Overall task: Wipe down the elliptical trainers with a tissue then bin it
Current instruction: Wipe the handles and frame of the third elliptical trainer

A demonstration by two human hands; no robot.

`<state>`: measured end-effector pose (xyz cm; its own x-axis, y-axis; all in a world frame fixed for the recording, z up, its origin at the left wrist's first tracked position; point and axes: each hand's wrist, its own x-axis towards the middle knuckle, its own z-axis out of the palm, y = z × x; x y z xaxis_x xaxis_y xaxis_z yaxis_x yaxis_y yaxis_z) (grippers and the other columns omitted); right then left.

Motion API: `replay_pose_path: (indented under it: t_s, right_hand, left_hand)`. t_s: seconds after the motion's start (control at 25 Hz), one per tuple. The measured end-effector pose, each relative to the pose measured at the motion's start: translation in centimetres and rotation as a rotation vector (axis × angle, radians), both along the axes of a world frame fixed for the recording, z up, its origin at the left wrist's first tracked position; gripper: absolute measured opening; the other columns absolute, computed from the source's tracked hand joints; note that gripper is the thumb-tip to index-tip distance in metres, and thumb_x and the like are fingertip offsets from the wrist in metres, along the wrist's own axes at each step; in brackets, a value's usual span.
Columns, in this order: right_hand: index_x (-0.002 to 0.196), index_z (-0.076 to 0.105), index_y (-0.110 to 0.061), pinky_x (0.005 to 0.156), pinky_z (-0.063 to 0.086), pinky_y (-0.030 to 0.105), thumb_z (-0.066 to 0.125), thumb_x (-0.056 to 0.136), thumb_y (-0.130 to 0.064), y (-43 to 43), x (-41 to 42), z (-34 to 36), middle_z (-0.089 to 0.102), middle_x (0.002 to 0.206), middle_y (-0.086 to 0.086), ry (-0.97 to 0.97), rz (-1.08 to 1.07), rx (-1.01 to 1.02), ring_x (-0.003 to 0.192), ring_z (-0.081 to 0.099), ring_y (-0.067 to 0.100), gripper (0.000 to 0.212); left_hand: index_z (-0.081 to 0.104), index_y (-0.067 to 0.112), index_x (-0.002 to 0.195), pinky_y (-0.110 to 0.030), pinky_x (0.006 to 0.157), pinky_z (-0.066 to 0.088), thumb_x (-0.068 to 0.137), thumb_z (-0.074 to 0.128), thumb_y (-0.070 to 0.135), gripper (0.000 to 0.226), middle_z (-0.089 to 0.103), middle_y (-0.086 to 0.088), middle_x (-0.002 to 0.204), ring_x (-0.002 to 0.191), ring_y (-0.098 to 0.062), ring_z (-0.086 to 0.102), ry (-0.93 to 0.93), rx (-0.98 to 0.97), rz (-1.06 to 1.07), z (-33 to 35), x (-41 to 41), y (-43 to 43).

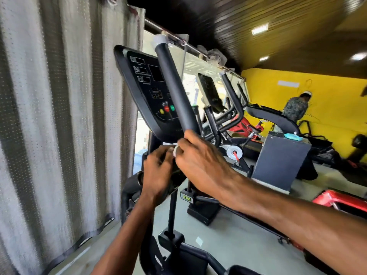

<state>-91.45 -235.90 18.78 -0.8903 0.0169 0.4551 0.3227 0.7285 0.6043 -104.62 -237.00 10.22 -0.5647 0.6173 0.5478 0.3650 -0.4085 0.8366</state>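
Just below the middle of the frame, both hands meet under the console (148, 90) of the nearest elliptical trainer (172, 197). The tissue (175, 151) shows only as a small white wad between them, right under the console's lower edge. The right hand (198, 161) comes in from the lower right with its fingers curled and pinching the wad, likely bunched small so it can reach into the joint where the black handle (174, 86) meets the frame. The left hand (156, 169) rises from the bottom of the frame, fingers bent toward the same spot. Blur hides whether it grips the tissue, the post or nothing, so I cannot tell its state. It probably steadies the machine or helps refold the wad.

My judgement is that wiping is under way on trainer 1, with the handle and console ahead. A 2nd trainer (210, 92) stands behind it at centre right, probably next. No bin can be picked out. A grey curtain (59, 116) fills the left side, a dark box (280, 161) sits at the right, and another person (296, 108) stands by the yellow wall.
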Motion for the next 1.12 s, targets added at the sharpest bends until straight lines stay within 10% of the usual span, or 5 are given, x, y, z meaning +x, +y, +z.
replay_pose_path:
  t_s: [0.36, 0.68, 1.12]
  right_hand:
    - [0.096, 0.073, 0.001, 0.077, 0.057, 0.034, 0.065, 0.079, 0.003, 2.6, 3.0, -0.3, 0.071, 0.097, 0.009, 0.232, 0.173, -0.012, 0.094, 0.060, 0.026, 0.020]
    - [0.112, 0.074, -0.008, 0.086, 0.054, 0.025, 0.070, 0.093, -0.006, 4.4, 2.4, -6.2, 0.073, 0.106, 0.001, 1.221, 0.351, -0.720, 0.096, 0.068, 0.009, 0.019]
    - [0.103, 0.076, -0.002, 0.080, 0.059, 0.032, 0.071, 0.091, 0.002, 3.5, -2.2, -11.0, 0.067, 0.100, 0.005, 1.491, 0.538, -0.901, 0.092, 0.070, 0.019, 0.014]
  left_hand:
    - [0.074, 0.015, 0.095, -0.023, 0.076, 0.051, 0.102, 0.049, 0.000, 0.030, 0.075, 0.004, 0.085, 0.082, -0.009, 0.067, -0.118, 0.037, -0.083, 1.5, 1.0, -0.7]
    - [0.058, -0.001, 0.073, -0.035, 0.074, 0.040, 0.092, 0.055, 0.021, 0.029, 0.055, -0.011, 0.071, 0.074, -0.018, 0.050, -0.047, 0.005, -0.087, 4.1, 2.1, -0.6]
    - [0.056, -0.003, 0.080, -0.042, 0.083, 0.041, 0.095, 0.054, 0.030, 0.036, 0.056, -0.014, 0.082, 0.082, -0.023, 0.049, -0.047, -0.055, -0.088, 4.6, 2.9, -0.9]
